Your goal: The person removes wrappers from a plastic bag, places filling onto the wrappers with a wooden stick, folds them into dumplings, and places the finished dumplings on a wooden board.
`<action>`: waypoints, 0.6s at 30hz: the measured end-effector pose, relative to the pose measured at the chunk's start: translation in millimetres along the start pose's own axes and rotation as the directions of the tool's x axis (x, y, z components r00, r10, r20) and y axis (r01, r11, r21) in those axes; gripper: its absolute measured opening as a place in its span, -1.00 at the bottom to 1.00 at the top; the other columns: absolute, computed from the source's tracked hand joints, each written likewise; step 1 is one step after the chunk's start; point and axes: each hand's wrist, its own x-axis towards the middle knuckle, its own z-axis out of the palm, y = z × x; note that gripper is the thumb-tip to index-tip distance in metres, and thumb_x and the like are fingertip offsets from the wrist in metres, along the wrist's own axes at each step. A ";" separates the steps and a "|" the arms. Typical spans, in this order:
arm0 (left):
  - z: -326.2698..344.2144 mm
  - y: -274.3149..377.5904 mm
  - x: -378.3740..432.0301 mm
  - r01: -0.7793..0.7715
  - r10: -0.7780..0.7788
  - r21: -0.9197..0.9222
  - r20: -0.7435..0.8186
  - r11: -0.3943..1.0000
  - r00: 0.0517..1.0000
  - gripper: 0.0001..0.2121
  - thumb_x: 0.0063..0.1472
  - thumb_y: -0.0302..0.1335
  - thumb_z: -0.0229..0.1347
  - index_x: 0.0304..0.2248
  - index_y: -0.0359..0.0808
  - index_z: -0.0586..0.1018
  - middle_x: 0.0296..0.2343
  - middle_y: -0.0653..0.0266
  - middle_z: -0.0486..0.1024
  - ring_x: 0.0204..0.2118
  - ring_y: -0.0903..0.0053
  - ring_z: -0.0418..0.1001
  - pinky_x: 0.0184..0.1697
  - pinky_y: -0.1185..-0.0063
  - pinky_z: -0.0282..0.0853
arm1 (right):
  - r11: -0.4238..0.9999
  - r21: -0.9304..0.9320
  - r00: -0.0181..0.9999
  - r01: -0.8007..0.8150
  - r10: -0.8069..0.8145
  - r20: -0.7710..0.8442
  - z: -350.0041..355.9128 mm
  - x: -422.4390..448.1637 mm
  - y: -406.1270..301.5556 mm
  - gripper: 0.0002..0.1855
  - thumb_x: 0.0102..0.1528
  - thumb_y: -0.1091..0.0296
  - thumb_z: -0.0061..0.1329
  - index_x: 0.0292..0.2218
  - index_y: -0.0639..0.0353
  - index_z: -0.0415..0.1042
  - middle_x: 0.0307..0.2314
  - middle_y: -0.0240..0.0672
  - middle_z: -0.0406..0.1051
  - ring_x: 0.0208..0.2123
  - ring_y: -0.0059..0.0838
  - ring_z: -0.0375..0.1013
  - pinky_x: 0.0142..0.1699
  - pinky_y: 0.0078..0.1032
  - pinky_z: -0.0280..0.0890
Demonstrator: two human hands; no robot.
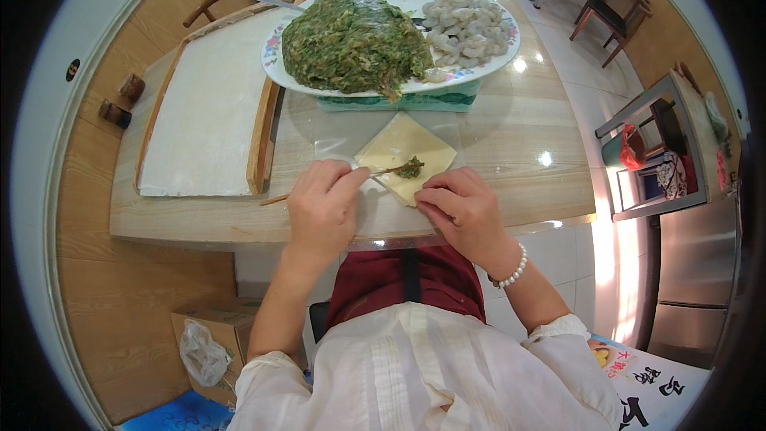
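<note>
My left hand (326, 200) grips a thin stick-like tool (275, 199) whose metal end reaches over a stack of square dough wrappers (406, 137). A small dab of green filling (410, 169) lies on the top wrapper, against the tool's tip. The fingertips of my right hand (458, 203) pinch the near right corner of the wrapper. Beyond the stack, an oval floral plate (359, 87) holds a large mound of green minced filling (356, 42) and a pile of peeled shrimp (470, 27). A spoon handle (275, 1) sticks out past the plate's left rim.
The plate rests on a green box (398, 102). A wood-framed tray with a white surface (200, 108) lies on the left of the wooden table (526, 185). Chairs (610, 21) stand farther off; a cardboard box (209, 341) is on the floor at lower left.
</note>
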 end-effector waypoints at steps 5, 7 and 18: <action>9.3 -8.6 -6.5 -0.024 0.026 -0.035 0.046 0.999 0.999 -0.78 -0.05 -0.73 0.13 -0.36 -0.35 0.59 -0.44 0.15 0.47 -0.39 0.25 0.45 -0.36 0.44 0.37 | 1.000 0.015 1.000 -0.011 0.011 -0.016 4.9 0.3 0.3 -0.83 -0.09 0.56 0.14 -0.38 0.18 0.50 -0.40 -0.31 0.44 -0.32 -0.25 0.43 -0.25 -0.38 0.37; 7.2 -9.4 -10.1 0.074 -0.076 -0.155 -0.004 0.985 0.997 -0.78 -0.08 -0.72 0.15 -0.36 -0.34 0.60 -0.45 0.17 0.47 -0.37 0.25 0.45 -0.33 0.42 0.37 | 1.000 0.010 1.000 -0.014 0.014 -0.017 4.6 0.0 0.8 -0.82 -0.10 0.56 0.16 -0.37 0.19 0.52 -0.40 -0.30 0.46 -0.34 -0.26 0.44 -0.26 -0.39 0.37; -7.6 -4.2 24.0 0.085 -0.098 -0.058 -0.283 0.995 0.954 -0.81 -0.01 -0.74 0.15 -0.35 -0.34 0.60 -0.43 0.18 0.48 -0.35 0.32 0.45 -0.34 0.48 0.37 | 1.000 0.004 1.000 0.025 -0.025 -0.004 7.9 2.1 -1.7 -0.83 -0.09 0.56 0.13 -0.37 0.20 0.49 -0.39 -0.29 0.43 -0.33 -0.23 0.42 -0.24 -0.38 0.38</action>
